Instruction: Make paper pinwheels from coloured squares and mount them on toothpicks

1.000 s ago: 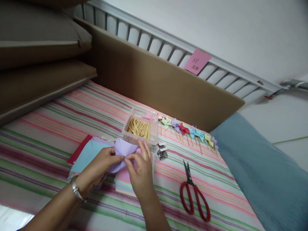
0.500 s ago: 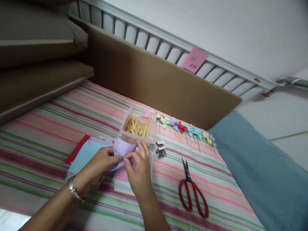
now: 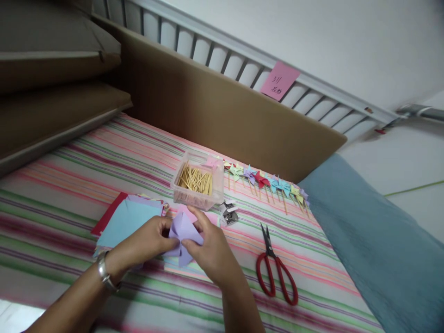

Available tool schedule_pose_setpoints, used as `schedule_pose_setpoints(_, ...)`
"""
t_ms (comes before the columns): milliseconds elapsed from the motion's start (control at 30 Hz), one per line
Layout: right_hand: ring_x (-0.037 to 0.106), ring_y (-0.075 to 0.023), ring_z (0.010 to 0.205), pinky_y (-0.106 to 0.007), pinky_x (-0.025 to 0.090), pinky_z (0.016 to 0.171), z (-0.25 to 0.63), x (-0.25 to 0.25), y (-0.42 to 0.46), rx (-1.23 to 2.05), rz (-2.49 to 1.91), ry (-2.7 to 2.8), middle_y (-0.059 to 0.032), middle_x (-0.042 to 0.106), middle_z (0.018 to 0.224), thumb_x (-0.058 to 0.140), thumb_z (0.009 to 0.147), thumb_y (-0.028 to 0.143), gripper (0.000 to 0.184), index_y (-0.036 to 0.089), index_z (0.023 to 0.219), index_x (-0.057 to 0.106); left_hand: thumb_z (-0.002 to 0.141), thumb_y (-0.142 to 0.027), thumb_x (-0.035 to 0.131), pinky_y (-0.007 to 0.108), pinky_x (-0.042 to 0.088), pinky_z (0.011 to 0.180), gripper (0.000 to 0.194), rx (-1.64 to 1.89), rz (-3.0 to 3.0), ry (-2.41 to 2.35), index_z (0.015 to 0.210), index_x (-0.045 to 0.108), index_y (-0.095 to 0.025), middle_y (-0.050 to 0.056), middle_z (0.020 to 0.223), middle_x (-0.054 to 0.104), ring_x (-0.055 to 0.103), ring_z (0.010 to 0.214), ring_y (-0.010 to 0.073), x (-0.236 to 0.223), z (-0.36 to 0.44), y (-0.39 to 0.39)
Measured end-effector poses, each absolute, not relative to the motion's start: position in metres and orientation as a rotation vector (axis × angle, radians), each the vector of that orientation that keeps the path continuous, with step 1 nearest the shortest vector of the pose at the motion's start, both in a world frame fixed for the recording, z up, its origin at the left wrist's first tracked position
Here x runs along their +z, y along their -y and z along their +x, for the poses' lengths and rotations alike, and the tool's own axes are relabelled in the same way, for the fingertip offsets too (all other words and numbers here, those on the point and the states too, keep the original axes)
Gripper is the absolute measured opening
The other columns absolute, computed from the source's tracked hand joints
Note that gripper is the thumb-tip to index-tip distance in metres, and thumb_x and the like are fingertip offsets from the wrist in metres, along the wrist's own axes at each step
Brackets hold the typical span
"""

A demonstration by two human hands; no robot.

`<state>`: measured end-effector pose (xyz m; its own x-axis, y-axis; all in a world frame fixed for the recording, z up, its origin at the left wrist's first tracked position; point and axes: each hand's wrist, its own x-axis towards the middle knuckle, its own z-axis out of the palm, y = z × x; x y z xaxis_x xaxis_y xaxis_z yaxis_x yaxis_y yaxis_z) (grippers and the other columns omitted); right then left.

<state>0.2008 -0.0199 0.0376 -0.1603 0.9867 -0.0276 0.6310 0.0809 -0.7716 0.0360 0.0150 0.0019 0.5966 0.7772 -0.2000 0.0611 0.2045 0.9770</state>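
A lilac paper pinwheel (image 3: 185,231) with folded blades is held between both hands above the paper stacks. My left hand (image 3: 157,236), a silver bracelet at its wrist, pinches the left side with the thumb near the centre. My right hand (image 3: 208,243) grips the right side, its thumb also close to the centre and its fingers behind. Under and left of the hands lies a stack of coloured paper (image 3: 130,219), light blue on top with red showing at its edge. A second stack, partly hidden, is beneath the pinwheel.
Behind the hands stands a clear plastic box (image 3: 197,199) of thin wooden sticks (image 3: 196,179). A small box of metal pins (image 3: 229,215) sits beside it. Red-handled scissors (image 3: 272,268) lie to the right. Finished pinwheels (image 3: 260,180) line the cardboard panel (image 3: 222,111).
My right hand has shifted from pinching the paper's centre to gripping its right side. The lilac paper now shows pointed blades instead of a rounded curl. The view has shifted slightly.
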Motion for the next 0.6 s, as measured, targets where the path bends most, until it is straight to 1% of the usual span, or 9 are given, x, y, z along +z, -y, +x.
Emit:
schedule_pose_setpoints(67,0.059,-0.0171,0.075,-0.032,0.048,0.074,0.201,0.038,0.021,0.98,-1.547,1.849,0.0,0.064,0.09,0.057,0.069,0.01,0.068,0.032,0.132,0.041,0.064,-0.013,0.053,0.022,0.03,0.053,0.008,0.585,1.306,-0.805,0.061,0.06,-0.015,-0.005,0.054,0.049,0.039,0.052,0.0098,0.002,0.039,-0.013)
schedule_pose_setpoints(133,0.06,-0.0162,0.073,-0.03,0.049,0.072,0.2,0.037,0.021,1.02,-1.499,1.832,0.0002,0.065,0.094,0.055,0.069,0.008,0.068,0.032,0.131,0.043,0.063,-0.013,0.051,0.022,0.03,0.053,0.008,0.6,1.331,-0.817,0.06,0.058,-0.015,-0.004,0.055,0.048,0.04,0.053,0.0106,0.003,0.041,-0.012)
schedule_pose_setpoints(267,0.06,-0.0162,0.071,-0.029,0.049,0.068,0.2,0.032,0.019,1.039,-1.446,1.803,-0.0005,0.067,0.095,0.052,0.067,0.006,0.068,0.03,0.13,0.045,0.063,-0.012,0.05,0.023,0.033,0.054,0.011,0.619,1.354,-0.835,0.064,0.059,-0.016,-0.003,0.058,0.052,0.044,0.054,0.0119,0.003,0.043,-0.012)
schedule_pose_setpoints(367,0.06,-0.0155,0.069,-0.027,0.05,0.064,0.201,0.027,0.016,1.06,-1.409,1.766,-0.0004,0.067,0.096,0.052,0.065,0.006,0.068,0.029,0.128,0.047,0.064,-0.012,0.055,0.023,0.036,0.057,0.007,0.656,1.328,-0.85,0.067,0.059,-0.016,-0.002,0.063,0.056,0.049,0.059,0.0135,0.003,0.042,-0.014)
schedule_pose_setpoints(433,0.06,-0.0156,0.067,-0.027,0.05,0.062,0.203,0.025,0.012,1.064,-1.438,1.688,-0.0006,0.067,0.094,0.053,0.064,0.007,0.066,0.027,0.127,0.049,0.064,-0.015,0.061,0.024,0.039,0.06,0.011,0.74,1.28,-0.906,0.075,0.06,-0.017,-0.001,0.068,0.059,0.053,0.065,0.0151,0.005,0.04,-0.015)
schedule_pose_setpoints(500,0.061,-0.0169,0.067,-0.028,0.051,0.061,0.204,0.023,0.009,1.052,-1.486,1.547,-0.0021,0.068,0.094,0.056,0.063,0.008,0.064,0.023,0.126,0.05,0.065,-0.021,0.067,0.024,0.042,0.064,0.024,0.846,1.195,-0.978,0.088,0.061,-0.018,0.0,0.076,0.061,0.057,0.071,0.0165,0.008,0.039,-0.016)
schedule_pose_setpoints(567,0.063,-0.0193,0.072,-0.029,0.051,0.063,0.204,0.021,0.005,1.053,-1.485,1.391,-0.0039,0.068,0.096,0.059,0.063,0.011,0.064,0.019,0.125,0.049,0.066,-0.026,0.069,0.026,0.043,0.07,0.033,0.913,1.082,-0.995,0.098,0.06,-0.02,0.003,0.087,0.064,0.059,0.079,0.0181,0.011,0.04,-0.014)
schedule_pose_setpoints(600,0.063,-0.0205,0.076,-0.03,0.052,0.065,0.204,0.021,0.003,1.049,-1.464,1.323,-0.0045,0.068,0.098,0.06,0.063,0.012,0.064,0.018,0.125,0.049,0.067,-0.027,0.069,0.027,0.044,0.073,0.034,0.923,1.028,-0.972,0.099,0.061,-0.02,0.004,0.091,0.065,0.059,0.083,0.019,0.011,0.041,-0.013)
